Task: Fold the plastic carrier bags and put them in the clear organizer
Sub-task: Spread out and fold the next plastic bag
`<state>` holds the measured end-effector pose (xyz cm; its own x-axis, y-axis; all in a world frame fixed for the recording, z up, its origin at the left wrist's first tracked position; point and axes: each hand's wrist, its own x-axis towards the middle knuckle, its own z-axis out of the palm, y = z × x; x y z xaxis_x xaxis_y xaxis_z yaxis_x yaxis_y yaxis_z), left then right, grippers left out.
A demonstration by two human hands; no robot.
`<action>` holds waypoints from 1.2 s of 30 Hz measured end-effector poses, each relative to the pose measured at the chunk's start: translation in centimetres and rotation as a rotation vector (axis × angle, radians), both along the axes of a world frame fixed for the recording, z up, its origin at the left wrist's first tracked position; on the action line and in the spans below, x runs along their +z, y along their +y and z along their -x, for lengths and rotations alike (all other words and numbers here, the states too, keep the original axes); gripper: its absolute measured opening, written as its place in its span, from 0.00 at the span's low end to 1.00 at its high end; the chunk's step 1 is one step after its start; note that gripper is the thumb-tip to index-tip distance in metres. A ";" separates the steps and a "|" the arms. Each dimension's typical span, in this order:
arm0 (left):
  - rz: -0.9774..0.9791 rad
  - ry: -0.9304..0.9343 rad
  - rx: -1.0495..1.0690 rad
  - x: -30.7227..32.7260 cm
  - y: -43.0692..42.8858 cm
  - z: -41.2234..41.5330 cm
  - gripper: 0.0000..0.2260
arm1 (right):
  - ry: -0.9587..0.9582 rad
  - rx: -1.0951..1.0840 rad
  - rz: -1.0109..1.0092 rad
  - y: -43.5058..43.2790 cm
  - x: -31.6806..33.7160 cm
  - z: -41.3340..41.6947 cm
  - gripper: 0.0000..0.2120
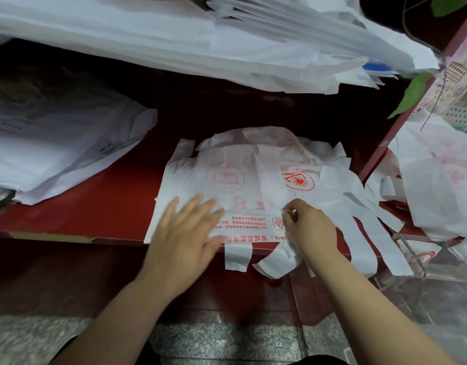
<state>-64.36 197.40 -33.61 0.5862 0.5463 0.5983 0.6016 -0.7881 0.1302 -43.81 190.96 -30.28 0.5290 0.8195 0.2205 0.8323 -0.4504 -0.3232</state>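
A white carrier bag with red print [243,185] lies flat on the red shelf [108,204], its bottom edge folded up toward me. My left hand [185,233] lies flat on the bag's near left part, fingers straight and spread. My right hand [308,227] pinches the folded edge of the bag at its near right. More white bags [340,204] lie under and to the right of it, their handles hanging over the shelf edge. The clear organizer [416,256] stands at the right, below the shelf edge.
A pile of white bags [56,151] sits on the shelf at the left. A thick stack of white bags [174,35] rests on the shelf above. Loose white bags [438,180] fill the right side beyond a red post [390,133]. Green leaves [411,93] hang there.
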 end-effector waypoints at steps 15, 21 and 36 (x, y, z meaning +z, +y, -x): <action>-0.067 0.180 0.031 -1.8 -0.4 -0.8 0.21 | -0.094 0.502 0.021 -0.1 0.3 6.7 0.16; 0.012 0.220 0.030 -1.2 -0.5 0.0 0.33 | -0.145 0.380 0.188 -2.2 -1.5 4.3 0.40; -0.124 0.132 0.298 -0.9 0.6 6.4 0.13 | -0.428 0.459 -0.271 -3.5 0.0 2.9 0.18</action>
<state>-70.81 198.02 -34.54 0.4888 0.6331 0.6003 0.8129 -0.5803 -0.0499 -46.72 187.45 -30.25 -0.0388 0.8262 0.5620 0.9992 0.0295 0.0255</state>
